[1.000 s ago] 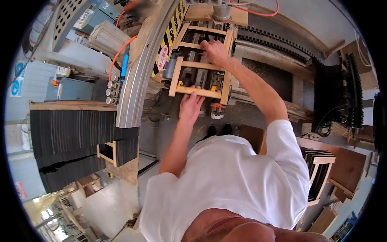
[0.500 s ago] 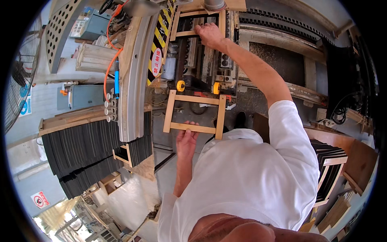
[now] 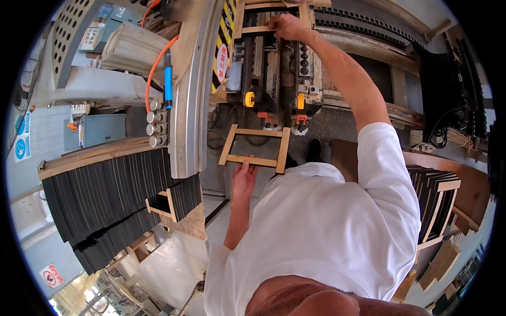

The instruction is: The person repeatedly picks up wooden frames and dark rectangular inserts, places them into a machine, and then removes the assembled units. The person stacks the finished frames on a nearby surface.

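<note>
Pale wooden frame point(image 3: 255, 149), white shirt point(image 3: 327, 231), orange hose point(image 3: 156, 60), black-and-yellow striped guard point(image 3: 223, 23).

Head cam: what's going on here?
A person in a white shirt stands at a woodworking machine. The left hand grips the near rail of a small wooden frame, held clear of the machine. The right hand reaches far forward onto a second wooden frame resting on the machine. Stacks of dark panels sit to the left.

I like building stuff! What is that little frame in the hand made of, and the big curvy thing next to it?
The frame in the left hand looks like bare, pale wood, unpainted slats joined at the corners. The curved guard looks like grey metal with a dull sheen, perhaps steel or aluminium.
</note>
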Motion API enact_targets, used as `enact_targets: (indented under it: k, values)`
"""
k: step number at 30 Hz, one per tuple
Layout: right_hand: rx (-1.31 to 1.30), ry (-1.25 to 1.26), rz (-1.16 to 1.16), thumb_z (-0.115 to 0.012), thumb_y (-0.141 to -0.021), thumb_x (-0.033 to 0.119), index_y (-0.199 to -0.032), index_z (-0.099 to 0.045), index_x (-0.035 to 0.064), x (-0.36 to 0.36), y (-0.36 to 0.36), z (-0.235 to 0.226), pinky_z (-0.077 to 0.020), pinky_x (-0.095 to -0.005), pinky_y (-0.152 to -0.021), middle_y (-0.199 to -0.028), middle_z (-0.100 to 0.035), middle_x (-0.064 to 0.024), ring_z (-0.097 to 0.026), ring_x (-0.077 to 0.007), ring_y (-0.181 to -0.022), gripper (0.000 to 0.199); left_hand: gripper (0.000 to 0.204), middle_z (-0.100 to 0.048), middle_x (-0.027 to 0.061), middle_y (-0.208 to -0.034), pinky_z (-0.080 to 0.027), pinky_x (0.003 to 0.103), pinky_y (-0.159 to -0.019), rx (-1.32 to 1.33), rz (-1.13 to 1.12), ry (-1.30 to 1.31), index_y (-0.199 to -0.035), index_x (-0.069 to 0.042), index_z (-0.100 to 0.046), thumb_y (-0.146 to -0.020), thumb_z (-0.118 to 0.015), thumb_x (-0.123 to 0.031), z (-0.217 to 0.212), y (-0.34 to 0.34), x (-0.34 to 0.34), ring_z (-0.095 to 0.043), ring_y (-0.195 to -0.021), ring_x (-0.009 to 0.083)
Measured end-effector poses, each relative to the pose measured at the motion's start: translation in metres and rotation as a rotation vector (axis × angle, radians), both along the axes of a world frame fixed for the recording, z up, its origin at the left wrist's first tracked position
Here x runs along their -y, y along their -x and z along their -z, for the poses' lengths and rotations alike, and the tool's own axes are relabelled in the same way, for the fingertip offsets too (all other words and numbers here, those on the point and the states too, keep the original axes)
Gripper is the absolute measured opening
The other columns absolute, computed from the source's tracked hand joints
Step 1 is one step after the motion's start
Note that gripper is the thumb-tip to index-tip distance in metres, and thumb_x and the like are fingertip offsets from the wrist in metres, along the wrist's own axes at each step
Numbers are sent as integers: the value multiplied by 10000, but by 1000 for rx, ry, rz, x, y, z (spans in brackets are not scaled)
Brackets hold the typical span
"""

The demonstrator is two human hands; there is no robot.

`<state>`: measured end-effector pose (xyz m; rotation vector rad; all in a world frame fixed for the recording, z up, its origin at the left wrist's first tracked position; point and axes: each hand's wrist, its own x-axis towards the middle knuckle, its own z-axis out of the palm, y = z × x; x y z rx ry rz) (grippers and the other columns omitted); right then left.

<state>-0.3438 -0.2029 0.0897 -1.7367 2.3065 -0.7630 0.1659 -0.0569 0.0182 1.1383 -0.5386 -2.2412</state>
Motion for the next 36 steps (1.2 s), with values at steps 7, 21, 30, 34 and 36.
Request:
enact_targets:
  k: [7, 21, 30, 34, 36]
  values:
    - [-154, -19, -5, -751, -734, 153, -1024, -666, 178, 1, -7, -5, -532, -406, -832, -969, -692, -60, -653, -277, -965, 304, 281, -598, 94, -1213, -467, 400, -1002, 40, 72, 72, -1243, -37, -528, -973, -536, -112, 33, -36, 13, -565, -1168, 225]
    - [-496, -114, -20, -604, -784, 147, -1086, -628, 144, -16, -26, -25, -426, -465, -890, -1010, -686, -96, -644, -299, -997, 303, 317, -569, 122, -1235, -415, 423, -1034, 209, -27, -30, -1255, -11, -488, -964, -559, -117, 54, -30, -12, -536, -1146, 248]
    - [-353, -22, -21, -682, -762, 212, -1038, -650, 153, -16, -19, -24, -408, -456, -882, -1002, -682, -84, -613, -293, -1045, 284, 284, -583, 129, -1219, -443, 439, -1001, 267, 51, 72, -1211, -17, -516, -952, -584, -113, 48, -14, -14, -558, -1120, 239]
    - [-352, -62, -48, -723, -757, 275, -1003, -658, 157, -14, -13, -24, -406, -473, -899, -1005, -678, -96, -602, -292, -1070, 280, 257, -606, 117, -1169, -446, 430, -1000, 269, 21, 71, -1177, -20, -542, -948, -591, -128, 41, -7, -17, -581, -1086, 240]
    - [-329, -66, -49, -738, -765, 309, -1016, -654, 161, -15, -13, -26, -400, -480, -928, -1017, -678, -92, -597, -301, -1085, 304, 238, -615, 104, -1137, -448, 422, -996, 303, 22, 109, -1158, -23, -555, -946, -586, -126, 37, -3, -21, -589, -1065, 229]
